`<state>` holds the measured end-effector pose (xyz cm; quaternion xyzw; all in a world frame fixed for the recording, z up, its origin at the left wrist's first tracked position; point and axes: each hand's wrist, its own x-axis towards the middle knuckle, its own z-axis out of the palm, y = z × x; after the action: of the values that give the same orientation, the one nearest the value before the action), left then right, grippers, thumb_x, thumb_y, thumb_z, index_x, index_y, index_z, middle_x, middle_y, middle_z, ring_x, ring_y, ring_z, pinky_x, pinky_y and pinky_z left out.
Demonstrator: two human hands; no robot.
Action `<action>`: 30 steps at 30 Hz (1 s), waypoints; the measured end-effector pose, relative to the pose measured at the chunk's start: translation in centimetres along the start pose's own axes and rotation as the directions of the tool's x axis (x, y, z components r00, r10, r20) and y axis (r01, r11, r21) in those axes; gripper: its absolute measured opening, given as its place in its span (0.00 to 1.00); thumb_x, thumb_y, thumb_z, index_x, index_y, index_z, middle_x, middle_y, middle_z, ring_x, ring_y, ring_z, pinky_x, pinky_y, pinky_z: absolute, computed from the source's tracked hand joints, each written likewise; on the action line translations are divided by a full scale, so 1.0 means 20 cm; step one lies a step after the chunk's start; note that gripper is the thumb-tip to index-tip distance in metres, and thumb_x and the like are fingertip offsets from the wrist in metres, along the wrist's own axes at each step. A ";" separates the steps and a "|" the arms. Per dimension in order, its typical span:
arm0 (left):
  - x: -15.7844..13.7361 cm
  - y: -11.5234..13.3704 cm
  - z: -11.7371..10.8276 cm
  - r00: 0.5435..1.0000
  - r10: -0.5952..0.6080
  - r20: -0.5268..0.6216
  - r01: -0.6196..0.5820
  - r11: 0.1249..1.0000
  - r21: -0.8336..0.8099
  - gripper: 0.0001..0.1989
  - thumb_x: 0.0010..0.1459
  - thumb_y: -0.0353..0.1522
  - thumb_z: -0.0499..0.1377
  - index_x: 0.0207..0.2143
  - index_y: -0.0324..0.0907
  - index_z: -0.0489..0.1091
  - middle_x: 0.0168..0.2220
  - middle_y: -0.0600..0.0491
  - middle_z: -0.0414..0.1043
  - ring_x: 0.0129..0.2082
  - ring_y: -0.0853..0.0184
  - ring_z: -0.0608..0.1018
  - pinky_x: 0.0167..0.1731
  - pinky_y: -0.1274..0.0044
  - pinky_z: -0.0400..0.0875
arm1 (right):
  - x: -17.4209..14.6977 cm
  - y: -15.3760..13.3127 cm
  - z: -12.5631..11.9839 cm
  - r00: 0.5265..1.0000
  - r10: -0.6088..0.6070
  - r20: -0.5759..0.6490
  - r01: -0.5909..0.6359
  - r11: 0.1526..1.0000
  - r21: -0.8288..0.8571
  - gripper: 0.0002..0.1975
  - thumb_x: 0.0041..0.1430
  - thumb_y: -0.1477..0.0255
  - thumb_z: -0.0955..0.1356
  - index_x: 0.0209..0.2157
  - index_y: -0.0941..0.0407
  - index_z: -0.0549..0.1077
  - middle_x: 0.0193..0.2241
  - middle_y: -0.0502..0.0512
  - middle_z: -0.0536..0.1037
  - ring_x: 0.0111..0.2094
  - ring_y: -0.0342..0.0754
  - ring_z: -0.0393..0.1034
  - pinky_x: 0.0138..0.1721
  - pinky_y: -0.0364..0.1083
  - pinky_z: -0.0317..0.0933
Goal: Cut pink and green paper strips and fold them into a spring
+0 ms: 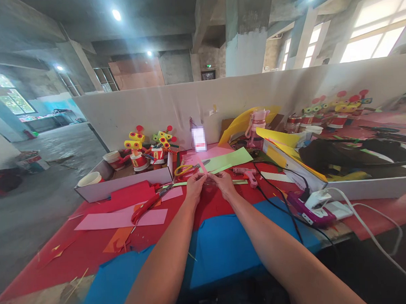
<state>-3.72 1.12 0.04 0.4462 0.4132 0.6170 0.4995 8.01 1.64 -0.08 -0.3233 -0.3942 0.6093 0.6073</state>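
Above the red table covering, both my hands meet at a narrow pink paper strip [201,164] that stands up between the fingertips. My left hand [195,187] pinches it from one side, and my right hand [225,184] has its fingers closed at the strip's lower end. Just beyond lies a light green paper sheet [228,160], with yellow-handled scissors [183,170] to its left. A pink glue gun [248,174] rests right of my right hand. Red-handled scissors [146,207] lie on a pink paper piece [121,219] to the left.
A box [126,178] at left holds paper-cup figures [139,161] and cups. At right, another box [366,187] holds dark items. Cables run from a purple power strip [309,212]. Blue sheeting [223,245] covers the near edge; a white partition [147,105] stands behind.
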 end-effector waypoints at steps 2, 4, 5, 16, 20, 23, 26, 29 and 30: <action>0.00 0.00 0.00 1.000 -0.006 0.019 0.006 1.000 -0.004 0.17 0.39 0.40 0.71 0.27 0.38 0.74 0.23 0.53 0.75 0.22 0.70 0.74 0.26 0.78 0.68 | 0.00 0.00 0.00 1.000 -0.010 0.006 0.010 1.000 -0.012 0.18 0.32 0.59 0.78 0.22 0.57 0.76 0.21 0.53 0.80 0.25 0.52 0.76 0.36 0.52 0.71; 0.00 0.01 0.01 0.999 -0.002 0.039 0.002 1.000 -0.008 0.16 0.39 0.40 0.71 0.27 0.38 0.74 0.23 0.54 0.74 0.22 0.71 0.73 0.26 0.79 0.67 | 0.01 0.00 0.00 1.000 -0.018 0.004 0.018 1.000 -0.015 0.17 0.33 0.59 0.77 0.21 0.56 0.77 0.21 0.53 0.80 0.25 0.52 0.76 0.35 0.52 0.71; 0.00 0.00 0.00 0.999 0.001 0.044 0.000 1.000 -0.010 0.16 0.39 0.40 0.71 0.27 0.38 0.74 0.23 0.54 0.74 0.22 0.71 0.73 0.26 0.79 0.67 | 0.01 0.00 0.00 1.000 -0.020 0.005 0.020 1.000 -0.014 0.17 0.33 0.59 0.77 0.22 0.56 0.77 0.21 0.53 0.80 0.25 0.52 0.76 0.35 0.52 0.71; 0.01 -0.01 -0.02 0.998 0.056 -0.025 -0.056 0.998 -0.009 0.14 0.40 0.38 0.70 0.25 0.39 0.74 0.23 0.55 0.74 0.23 0.71 0.72 0.27 0.78 0.66 | 0.01 0.00 0.00 0.999 0.014 0.040 -0.017 0.998 0.060 0.15 0.34 0.63 0.77 0.21 0.55 0.71 0.20 0.50 0.79 0.26 0.51 0.76 0.35 0.51 0.71; 0.01 0.01 -0.01 0.998 0.058 -0.003 -0.058 0.997 -0.046 0.13 0.40 0.38 0.70 0.24 0.39 0.74 0.22 0.55 0.73 0.22 0.72 0.71 0.26 0.79 0.65 | 0.00 -0.01 0.00 0.998 0.052 0.040 -0.056 0.992 0.115 0.16 0.33 0.65 0.77 0.22 0.55 0.70 0.21 0.49 0.79 0.26 0.49 0.76 0.36 0.50 0.70; 0.00 0.01 -0.01 0.999 0.034 0.028 -0.032 0.999 -0.041 0.13 0.41 0.38 0.70 0.24 0.39 0.73 0.20 0.56 0.71 0.21 0.73 0.70 0.24 0.80 0.64 | 0.00 -0.02 0.00 0.996 0.064 0.061 -0.070 0.993 0.097 0.17 0.34 0.63 0.78 0.23 0.55 0.71 0.21 0.51 0.79 0.27 0.50 0.76 0.37 0.50 0.70; -0.01 0.01 0.00 0.999 0.022 0.030 -0.021 0.999 -0.024 0.14 0.40 0.39 0.71 0.24 0.39 0.73 0.20 0.56 0.71 0.20 0.73 0.71 0.23 0.80 0.65 | -0.01 -0.03 0.01 0.995 0.058 0.078 -0.066 0.992 0.107 0.20 0.30 0.62 0.79 0.25 0.55 0.74 0.21 0.50 0.79 0.27 0.49 0.75 0.36 0.50 0.70; 0.00 0.00 -0.01 0.999 0.026 0.031 -0.025 0.999 -0.021 0.15 0.40 0.39 0.71 0.24 0.39 0.73 0.20 0.56 0.71 0.20 0.72 0.71 0.23 0.80 0.65 | -0.02 -0.03 0.01 0.997 0.038 0.064 -0.045 0.992 0.116 0.21 0.29 0.61 0.79 0.27 0.56 0.75 0.22 0.48 0.79 0.25 0.46 0.73 0.36 0.48 0.70; 0.00 0.00 -0.01 0.999 0.023 0.026 -0.022 1.000 -0.018 0.15 0.40 0.40 0.71 0.24 0.39 0.73 0.20 0.56 0.71 0.20 0.72 0.71 0.23 0.80 0.65 | -0.02 -0.03 0.01 0.998 0.036 0.059 -0.042 0.993 0.107 0.21 0.30 0.60 0.79 0.27 0.56 0.75 0.23 0.48 0.79 0.25 0.45 0.73 0.36 0.48 0.69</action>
<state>-3.91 1.11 -0.09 0.4545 0.3960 0.6202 0.5020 8.16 1.20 0.43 -0.2797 -0.3714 0.6506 0.6005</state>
